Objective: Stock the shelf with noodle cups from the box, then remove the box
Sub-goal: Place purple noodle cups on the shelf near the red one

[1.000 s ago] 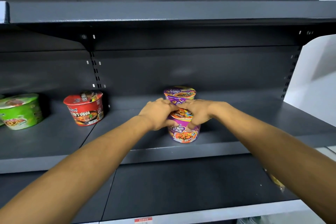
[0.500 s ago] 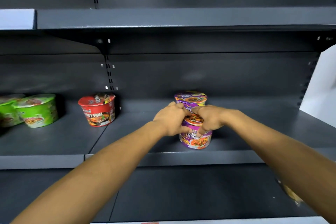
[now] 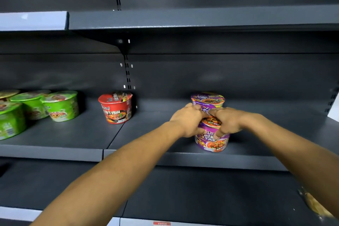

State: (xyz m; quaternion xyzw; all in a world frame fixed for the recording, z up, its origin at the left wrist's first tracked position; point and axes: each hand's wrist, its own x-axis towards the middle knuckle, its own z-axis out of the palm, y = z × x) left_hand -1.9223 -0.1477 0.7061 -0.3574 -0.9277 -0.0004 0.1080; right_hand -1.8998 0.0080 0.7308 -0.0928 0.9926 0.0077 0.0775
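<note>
A purple noodle cup [image 3: 212, 140] is gripped from above by both hands at once. The left hand [image 3: 189, 121] is curled round its left rim and the right hand [image 3: 228, 121] round its right rim. The fingers [image 3: 194, 107] are bent over the far edge of the lid [image 3: 211, 121], and both thumbs [image 3: 219, 134] are pressed onto the front wall, so the orange lid is only seen in the gap between the hands.

The cup is sat upright on the middle shelf [image 3: 156, 134], near the front lip and right of the shelf seam. A second purple cup [image 3: 207, 98] is parked just behind it, partly covered by the knuckles — whether the two touch can't be told.

Well apart to the left, a red cup [image 3: 116, 109] is stood close to the back panel, and a bunch of green cups [image 3: 61, 105] is clustered at the far left. On the lower shelf [image 3: 201, 192], at the far right, a yellowish packet [image 3: 313, 205] is glimpsed — too blurred to be named properly.
</note>
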